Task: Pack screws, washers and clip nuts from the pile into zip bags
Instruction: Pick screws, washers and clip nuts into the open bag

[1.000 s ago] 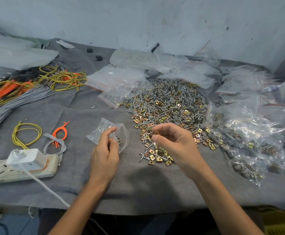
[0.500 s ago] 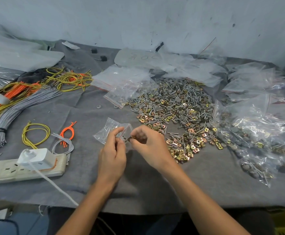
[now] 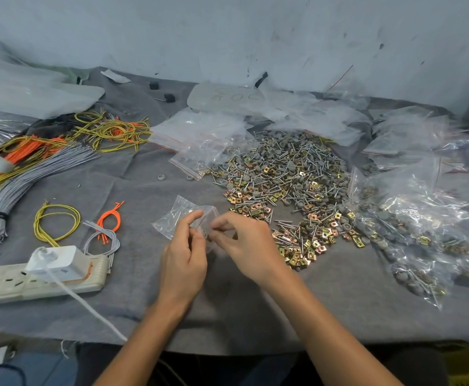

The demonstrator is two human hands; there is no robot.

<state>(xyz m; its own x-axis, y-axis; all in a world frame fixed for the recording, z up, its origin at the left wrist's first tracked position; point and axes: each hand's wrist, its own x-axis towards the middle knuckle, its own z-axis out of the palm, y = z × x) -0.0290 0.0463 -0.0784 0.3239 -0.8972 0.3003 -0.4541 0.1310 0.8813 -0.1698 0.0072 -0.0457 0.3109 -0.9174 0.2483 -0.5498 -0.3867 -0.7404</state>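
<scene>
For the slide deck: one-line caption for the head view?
Both hands, left and right, work a small zip bag beside the fastener pile.

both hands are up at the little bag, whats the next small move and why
Probably let the pinched piece drop into the small zip bag, then reach back to the pile. The left hand holds the bag's mouth while the right hand has its fingertips at the opening. What they pinch is too small to tell, and the bag looks nearly empty.
</scene>
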